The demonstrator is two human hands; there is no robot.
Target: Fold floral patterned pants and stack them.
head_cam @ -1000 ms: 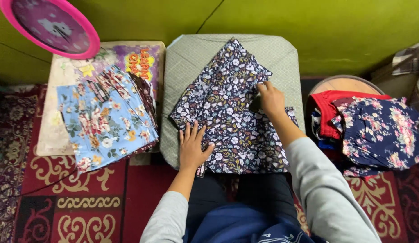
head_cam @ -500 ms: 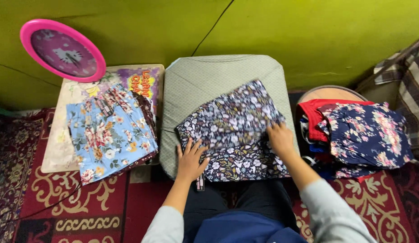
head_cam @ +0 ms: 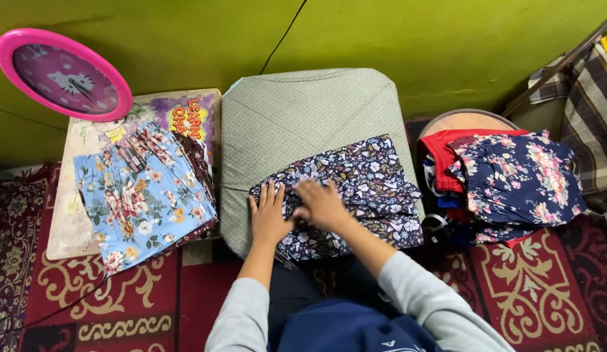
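1. We see both hands pressed on a dark floral garment, folded, at centre of frame, lying on the near part of a grey-green padded board.
2. Left hand lies flat on the garment's left edge, fingers spread and straight, holding nothing.
3. Right hand sits just beside the left, touching it, palm down on the cloth, fingers loosely curled; we cannot tell if they pinch fabric.
4. Left of frame: light blue floral cloth stacked on a printed board; pink round clock at upper left against the green wall.
5. Right of frame: pile of clothes with a navy floral piece on top and a red one beneath, near a round wooden stool.
6. Red patterned carpet below.
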